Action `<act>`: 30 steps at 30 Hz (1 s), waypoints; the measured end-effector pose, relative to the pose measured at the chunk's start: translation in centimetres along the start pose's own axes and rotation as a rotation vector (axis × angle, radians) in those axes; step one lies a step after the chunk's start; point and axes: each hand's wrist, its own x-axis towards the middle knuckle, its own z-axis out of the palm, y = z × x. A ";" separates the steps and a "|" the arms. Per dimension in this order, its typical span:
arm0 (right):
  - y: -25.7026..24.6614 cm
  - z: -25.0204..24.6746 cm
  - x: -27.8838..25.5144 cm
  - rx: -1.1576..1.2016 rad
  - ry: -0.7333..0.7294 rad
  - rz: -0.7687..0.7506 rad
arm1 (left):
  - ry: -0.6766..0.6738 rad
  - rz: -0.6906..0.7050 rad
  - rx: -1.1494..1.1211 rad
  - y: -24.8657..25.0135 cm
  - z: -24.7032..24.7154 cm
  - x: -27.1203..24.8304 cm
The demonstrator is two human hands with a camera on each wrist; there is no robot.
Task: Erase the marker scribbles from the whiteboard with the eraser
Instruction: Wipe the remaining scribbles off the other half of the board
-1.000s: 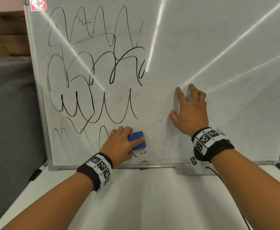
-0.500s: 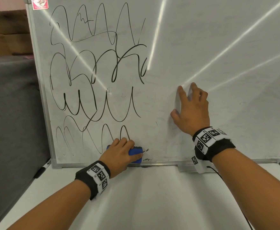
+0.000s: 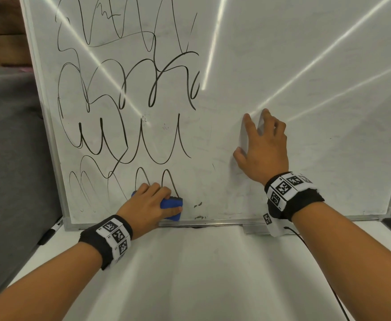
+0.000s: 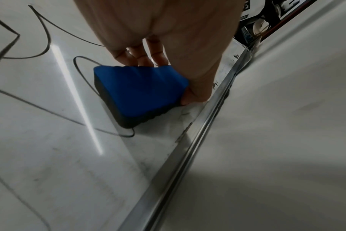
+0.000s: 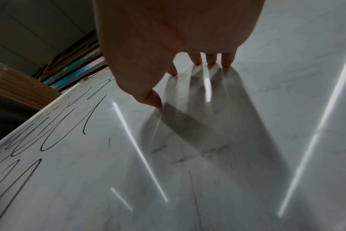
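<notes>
Gripping the blue eraser point(image 3: 171, 204) in my left hand point(image 3: 147, 206), pad flat on the whiteboard point(image 3: 305, 66) near its bottom edge under the scribbles point(image 3: 125, 107), while my right hand point(image 3: 262, 148) props spread fingertips on bare board, probably steadying it.

Light: even and bright in the head view, dimmer and greyer in both wrist views.
Glare: white streaks fan across the whiteboard point(image 3: 305, 66).
Shadows: soft finger shadows under the right hand point(image 5: 178, 39).
Blur: wrist views soft and smeared toward lower edges.
Distortion: board frame bows at the left.
</notes>
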 end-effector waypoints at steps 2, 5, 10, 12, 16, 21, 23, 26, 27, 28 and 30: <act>-0.1 0.1 0.0 0.001 0.004 0.005 | 0.005 -0.001 0.008 0.2 0.0 0.1; -0.2 0.0 -0.1 0.001 -0.001 0.012 | 0.072 -0.048 -0.017 1.1 0.0 1.0; -0.1 -0.4 0.2 0.004 -0.008 0.005 | 0.231 -0.276 -0.181 2.0 -1.2 3.8; -0.2 -0.6 0.4 0.010 0.004 0.007 | 0.265 -0.387 -0.242 1.7 -2.2 4.9; -0.6 -0.9 1.1 0.022 0.037 0.028 | 0.310 -0.577 -0.325 0.5 -5.4 7.6; -0.8 -1.1 1.8 0.005 0.065 0.038 | 0.373 -0.709 -0.450 -1.3 -8.3 10.9; -0.6 -0.9 1.7 0.016 0.074 0.031 | 0.377 -0.721 -0.454 -0.8 -8.0 10.8; -0.6 -0.6 1.5 0.019 0.096 0.023 | 0.358 -0.751 -0.475 0.0 -7.3 10.3; -0.7 -0.6 1.7 0.021 0.104 0.028 | 0.367 -0.751 -0.482 -0.1 -7.4 10.4; -0.8 -0.7 1.9 0.024 0.110 0.035 | 0.379 -0.746 -0.480 -0.4 -7.6 10.7; -1.2 -0.9 2.6 0.029 0.122 0.035 | 0.397 -0.754 -0.472 -1.3 -8.6 11.7</act>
